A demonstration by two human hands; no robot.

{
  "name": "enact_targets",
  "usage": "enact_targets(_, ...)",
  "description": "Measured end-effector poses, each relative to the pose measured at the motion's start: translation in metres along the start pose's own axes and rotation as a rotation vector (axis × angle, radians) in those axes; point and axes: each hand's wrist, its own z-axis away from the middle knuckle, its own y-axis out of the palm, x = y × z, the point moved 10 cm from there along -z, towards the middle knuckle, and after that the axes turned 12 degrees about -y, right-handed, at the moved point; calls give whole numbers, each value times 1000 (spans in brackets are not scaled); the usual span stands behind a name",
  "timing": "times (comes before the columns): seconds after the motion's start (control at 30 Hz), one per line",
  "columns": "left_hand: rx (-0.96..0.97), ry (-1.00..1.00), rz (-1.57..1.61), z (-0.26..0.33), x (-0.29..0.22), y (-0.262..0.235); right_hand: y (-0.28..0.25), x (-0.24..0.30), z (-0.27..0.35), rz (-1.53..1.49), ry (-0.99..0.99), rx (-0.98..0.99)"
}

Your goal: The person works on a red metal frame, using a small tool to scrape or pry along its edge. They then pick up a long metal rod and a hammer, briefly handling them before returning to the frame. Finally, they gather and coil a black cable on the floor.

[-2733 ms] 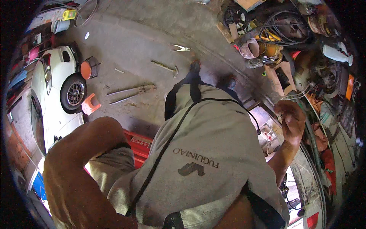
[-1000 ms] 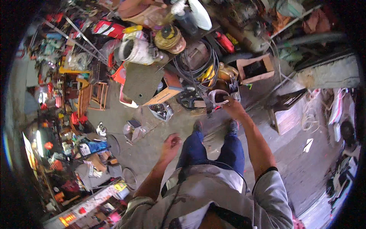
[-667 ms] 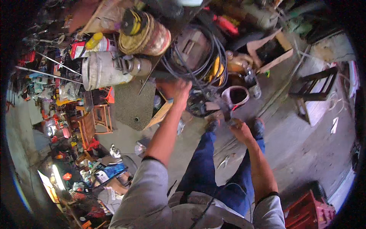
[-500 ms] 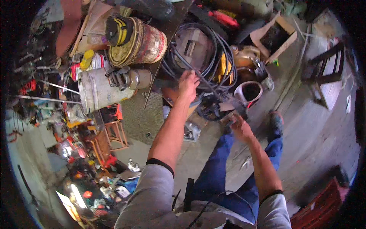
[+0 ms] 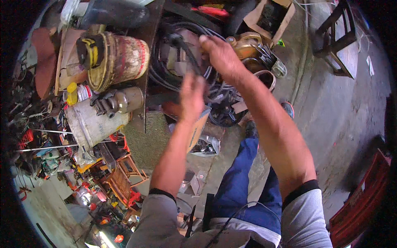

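A thick black cable [image 5: 156, 73] lies in a loose coil over a round, pale-topped thing at the upper middle. My right hand [image 5: 222, 56] reaches over the coil's right side with fingers curled closed; what they hold is hidden by the hand. My left hand [image 5: 191, 99], smeared by motion, is at the coil's lower edge, and I cannot tell whether it grips the cable. A dark strand of cable arcs over the coil's middle down to my left fingers. Below, a black wheel-like part [image 5: 223, 114] sits partly behind my right forearm.
Left of the coil, a dirty bucket [image 5: 130, 58], a white pail [image 5: 82, 124] and a metal part [image 5: 128, 99] stand on a bench. An open cardboard box [image 5: 252, 18] and an orange-brown machine [image 5: 248, 45] are beyond. A dark wooden stool [image 5: 343, 49] stands at right.
My right hand has swung up and left from near my knees to the coil. My left hand has dropped slightly and blurred. The whole view has shifted, moving the bench leftward.
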Motion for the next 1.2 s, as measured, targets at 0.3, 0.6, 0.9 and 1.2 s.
enact_targets(0.3,110,-86,-102,42,92,17,63,-50,-14,353,469,351)
enact_targets(0.6,-12,-125,96,55,128,-1,56,-46,-22,593,31,160)
enact_targets(0.9,-277,-301,22,59,133,-61,-93,-63,112,508,341,305)
enact_targets(1.2,-196,-651,47,-8,297,-48,-271,47,348,-377,421,-593)
